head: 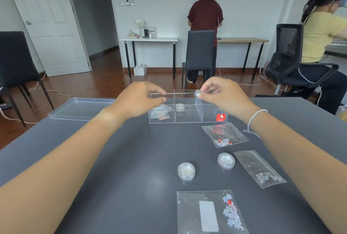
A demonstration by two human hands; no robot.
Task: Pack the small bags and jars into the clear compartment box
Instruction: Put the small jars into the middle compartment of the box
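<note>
Near the bench's far edge stands the clear compartment box (187,115), with small bags (161,115) in its left compartment and one jar (180,106) in the middle one. The right hand (223,95) pinches another small jar (197,93) in its fingertips just above the divider between the middle and right compartments, while the left hand (139,98) is loosely curled over the box's left end, holding nothing visible. Two jars (186,171) and three bags (224,135) lie on the bench (131,158) toward its near right corner; the lid (78,108) rests at the far left corner.
</note>
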